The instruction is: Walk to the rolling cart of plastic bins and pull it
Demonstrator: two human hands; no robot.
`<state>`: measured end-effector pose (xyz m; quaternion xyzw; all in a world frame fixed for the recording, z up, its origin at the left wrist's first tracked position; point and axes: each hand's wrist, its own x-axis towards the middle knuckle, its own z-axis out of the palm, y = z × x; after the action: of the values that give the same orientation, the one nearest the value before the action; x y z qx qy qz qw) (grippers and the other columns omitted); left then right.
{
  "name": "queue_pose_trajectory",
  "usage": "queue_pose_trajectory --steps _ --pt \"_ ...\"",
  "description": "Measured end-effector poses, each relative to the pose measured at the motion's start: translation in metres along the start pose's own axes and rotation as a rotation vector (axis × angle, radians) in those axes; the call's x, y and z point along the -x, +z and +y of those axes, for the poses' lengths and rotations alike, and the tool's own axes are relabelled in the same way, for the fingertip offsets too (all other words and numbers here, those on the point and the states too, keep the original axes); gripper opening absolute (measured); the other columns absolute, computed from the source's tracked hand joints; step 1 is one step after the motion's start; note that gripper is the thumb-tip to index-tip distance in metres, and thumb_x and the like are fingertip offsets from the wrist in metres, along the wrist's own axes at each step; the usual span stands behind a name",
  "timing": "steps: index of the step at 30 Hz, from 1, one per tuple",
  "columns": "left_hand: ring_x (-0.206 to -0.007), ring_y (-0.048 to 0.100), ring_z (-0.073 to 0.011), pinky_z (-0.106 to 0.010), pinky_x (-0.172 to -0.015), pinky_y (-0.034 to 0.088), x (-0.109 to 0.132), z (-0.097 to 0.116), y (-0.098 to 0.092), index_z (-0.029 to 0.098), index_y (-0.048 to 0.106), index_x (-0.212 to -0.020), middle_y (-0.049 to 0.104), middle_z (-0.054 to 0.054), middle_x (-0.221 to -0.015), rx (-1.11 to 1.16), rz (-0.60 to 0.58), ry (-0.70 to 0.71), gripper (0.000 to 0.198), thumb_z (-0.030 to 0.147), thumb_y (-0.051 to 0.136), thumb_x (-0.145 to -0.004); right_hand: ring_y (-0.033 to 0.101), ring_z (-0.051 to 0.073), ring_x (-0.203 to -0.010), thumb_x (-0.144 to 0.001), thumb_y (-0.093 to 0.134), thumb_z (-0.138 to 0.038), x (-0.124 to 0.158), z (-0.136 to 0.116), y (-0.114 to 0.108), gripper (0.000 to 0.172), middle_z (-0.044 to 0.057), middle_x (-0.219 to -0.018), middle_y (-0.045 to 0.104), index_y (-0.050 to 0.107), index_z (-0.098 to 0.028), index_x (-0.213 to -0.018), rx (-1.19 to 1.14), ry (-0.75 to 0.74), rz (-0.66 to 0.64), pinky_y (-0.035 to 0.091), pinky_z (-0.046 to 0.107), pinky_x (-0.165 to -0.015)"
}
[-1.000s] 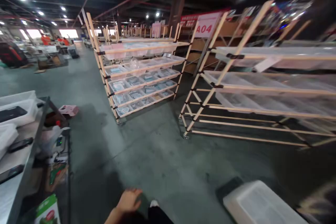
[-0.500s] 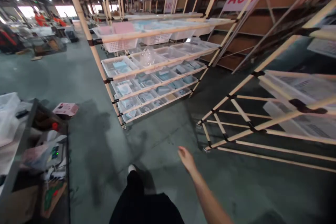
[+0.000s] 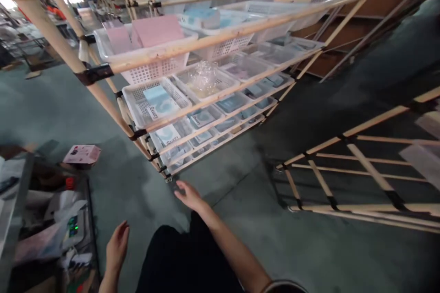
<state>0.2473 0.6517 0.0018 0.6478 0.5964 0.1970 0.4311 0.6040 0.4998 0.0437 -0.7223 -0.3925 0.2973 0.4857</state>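
Note:
My right hand [image 3: 189,196] reaches forward over the floor, its thumb and fingers apart and nothing in it. The nearest thing to it is the lower corner of a rack of pale poles [image 3: 192,162] with black joints. My left hand [image 3: 117,243] hangs lower left with loosely bent fingers and appears to hold nothing. On the rack's tiers stand white plastic baskets. The top near basket [image 3: 154,66] holds pink boxes [image 3: 158,31]. Below it, another basket [image 3: 135,112] holds a light blue box [image 3: 160,100]. Beside that lies crumpled clear plastic [image 3: 205,75].
At left, a cart or bench [image 3: 90,219] carries cables and a device with green lights [image 3: 73,228]. A pink and white box [image 3: 82,153] lies behind it. To the right stands another pole rack [image 3: 371,169]. Grey floor [image 3: 237,210] runs between the racks.
The rack with baskets appears larger and closer. My left hand has come into view at the lower left. My right hand has shifted left in the picture, and its fingers have spread.

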Motion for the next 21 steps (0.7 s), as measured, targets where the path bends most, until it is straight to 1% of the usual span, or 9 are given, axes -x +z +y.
queue_pose_trajectory --steps 3,6,8,10,11,13,16,19,21 --pt "-0.110 0.077 -0.0425 -0.052 -0.104 0.058 -0.014 -0.009 -0.009 0.033 0.082 -0.086 0.086 -0.001 -0.099 -0.027 -0.116 0.007 0.045 0.067 0.075 -0.058 0.044 0.032 -0.151 -0.087 0.067 -0.060 -0.115 -0.108 0.015 0.085 0.020 -0.159 0.050 0.048 -0.013 -0.155 0.023 -0.301 0.067 0.035 0.047 -0.129" --pt "-0.102 0.079 -0.0438 -0.054 -0.093 0.062 -0.061 -0.024 -0.026 0.035 0.084 -0.081 0.086 -0.001 -0.092 -0.048 -0.167 0.052 0.044 0.071 0.072 -0.060 0.037 0.032 -0.156 -0.099 0.060 -0.059 -0.200 -0.213 0.046 0.086 0.025 -0.162 0.044 0.031 -0.007 -0.161 0.127 -0.696 0.407 0.032 0.050 -0.131" --pt "-0.097 0.080 -0.0433 -0.053 -0.087 0.065 -0.110 -0.028 -0.037 0.032 0.084 -0.084 0.086 -0.004 -0.092 -0.050 -0.163 0.101 0.049 0.073 0.068 -0.063 0.046 0.034 -0.149 -0.095 0.064 -0.058 -0.241 -0.263 0.066 0.083 0.025 -0.152 0.053 0.036 -0.007 -0.154 0.100 -0.671 0.543 0.037 0.050 -0.126" --pt "-0.097 0.081 -0.0415 -0.050 -0.085 0.067 -0.163 -0.022 -0.049 0.027 0.084 -0.088 0.085 -0.010 -0.096 -0.085 -0.212 0.198 0.055 0.073 0.063 -0.068 0.065 0.032 -0.120 -0.087 0.067 -0.059 -0.267 -0.292 0.080 0.068 0.017 -0.125 0.069 0.050 -0.013 -0.135 -0.049 -0.457 0.547 0.052 0.046 -0.109" --pt "-0.100 0.081 -0.0399 -0.049 -0.087 0.067 -0.188 -0.016 -0.056 0.025 0.084 -0.092 0.085 -0.011 -0.100 -0.120 -0.277 0.281 0.056 0.071 0.061 -0.071 0.069 0.029 -0.101 -0.085 0.067 -0.061 -0.273 -0.300 0.084 0.058 0.010 -0.107 0.072 0.055 -0.017 -0.121 -0.139 -0.355 0.534 0.056 0.042 -0.094" --pt "-0.103 0.081 -0.0355 -0.046 -0.093 0.066 -0.230 -0.001 -0.073 0.025 0.085 -0.099 0.085 -0.011 -0.107 -0.209 -0.448 0.485 0.051 0.065 0.061 -0.079 0.063 0.023 -0.076 -0.082 0.063 -0.063 -0.269 -0.306 0.087 0.046 0.001 -0.082 0.066 0.055 -0.022 -0.099 -0.270 -0.252 0.575 0.052 0.035 -0.072" --pt "-0.104 0.080 -0.0312 -0.045 -0.099 0.064 -0.282 0.026 -0.101 0.028 0.084 -0.103 0.085 -0.009 -0.110 -0.264 -0.580 0.662 0.041 0.057 0.061 -0.086 0.056 0.020 -0.071 -0.080 0.062 -0.062 -0.230 -0.307 0.085 0.042 0.000 -0.073 0.059 0.057 -0.021 -0.085 -0.299 -0.279 0.794 0.044 0.031 -0.065" --pt "-0.106 0.079 -0.0354 -0.051 -0.101 0.063 -0.327 0.057 -0.116 0.020 0.081 -0.104 0.083 -0.014 -0.111 -0.106 -0.451 0.568 0.052 0.064 0.062 -0.082 0.052 0.017 -0.064 -0.081 0.068 -0.056 -0.163 -0.303 0.083 0.038 0.000 -0.068 0.058 0.061 -0.018 -0.082 -0.251 -0.260 0.976 0.042 0.029 -0.061" --pt "-0.107 0.078 -0.0390 -0.056 -0.102 0.062 -0.350 0.088 -0.112 0.014 0.077 -0.107 0.081 -0.019 -0.113 0.008 -0.329 0.495 0.063 0.068 0.063 -0.077 0.047 0.014 -0.056 -0.083 0.071 -0.054 -0.111 -0.297 0.088 0.039 0.000 -0.061 0.055 0.061 -0.018 -0.076 -0.212 -0.204 1.053 0.038 0.027 -0.054"
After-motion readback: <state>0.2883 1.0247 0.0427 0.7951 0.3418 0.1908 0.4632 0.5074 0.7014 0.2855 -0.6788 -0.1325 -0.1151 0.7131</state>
